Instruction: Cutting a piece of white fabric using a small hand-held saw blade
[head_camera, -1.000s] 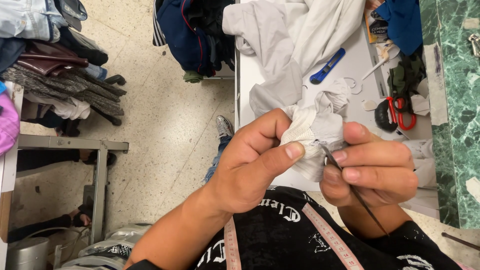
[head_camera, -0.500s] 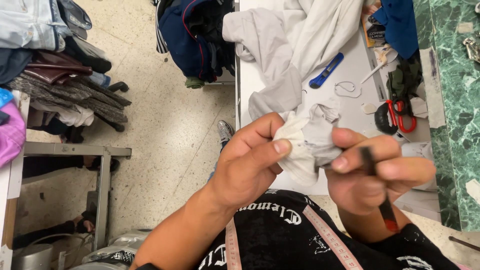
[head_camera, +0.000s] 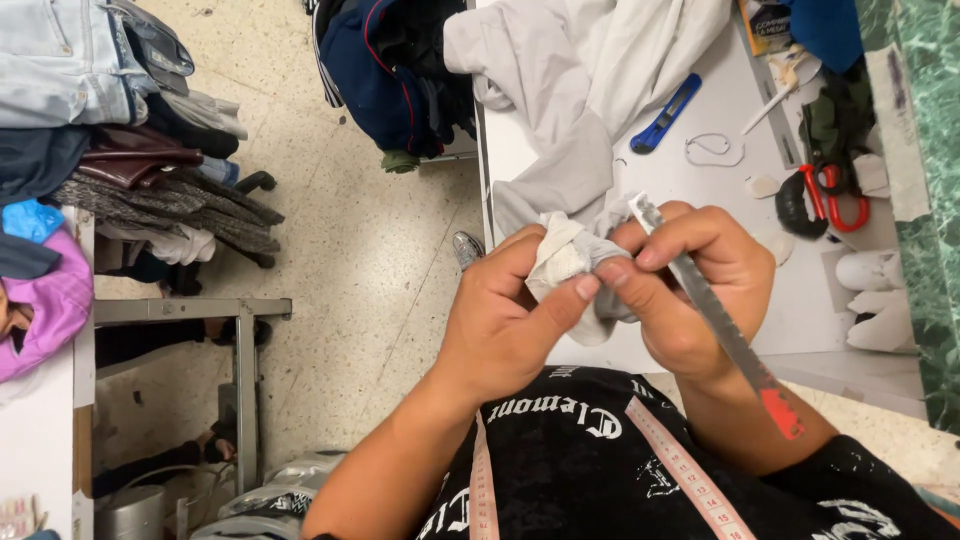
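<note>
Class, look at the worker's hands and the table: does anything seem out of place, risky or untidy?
Yes. The right hand grips a bare blade strip beside the cloth pinched by the left hand, close to fingers. The table is cluttered.

A blue utility knife (head_camera: 667, 113) lies on the white table (head_camera: 700, 190) in the upper right, beside a loop of white cord (head_camera: 713, 150). Red-handled scissors (head_camera: 828, 196) rest near the right edge. Dark garments (head_camera: 385, 70) hang at top centre. Folded clothes (head_camera: 120, 130) are stacked at upper left, above a speckled floor (head_camera: 360, 270).
</note>
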